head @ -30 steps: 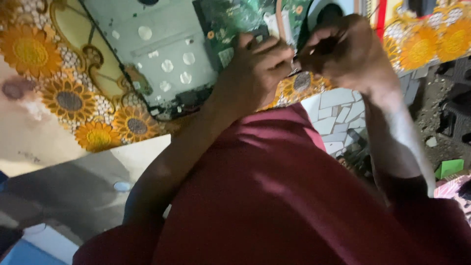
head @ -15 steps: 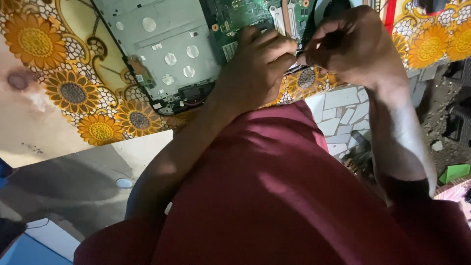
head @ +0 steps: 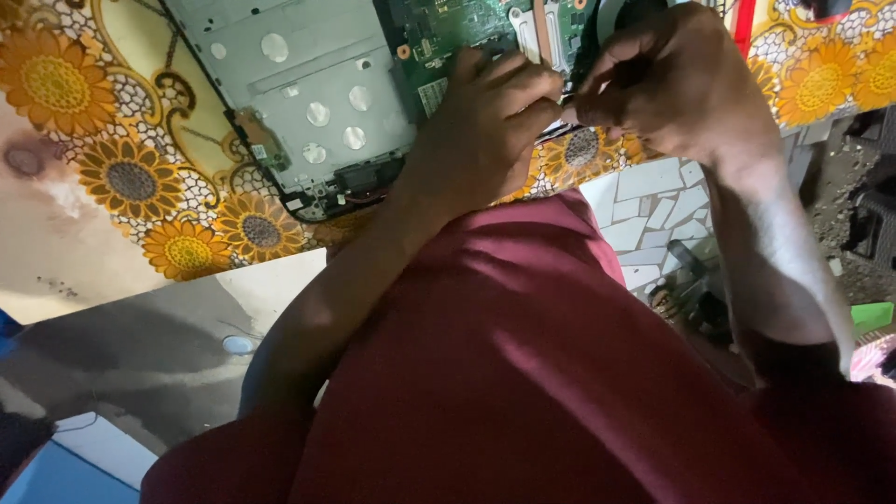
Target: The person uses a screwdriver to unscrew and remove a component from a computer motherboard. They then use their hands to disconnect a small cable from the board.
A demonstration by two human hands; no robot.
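Head view: both hands (head: 569,103), fingers curled, have stayed on the circuit board (head: 467,28).

I watch through a single head-worn camera that looks steeply down and close over the wearer's red shirt (head: 523,373) to the sunflower-patterned tablecloth (head: 121,177) at the far edge, where an opened laptop chassis (head: 299,103) fills the top; tiled floor (head: 644,215) shows at right.
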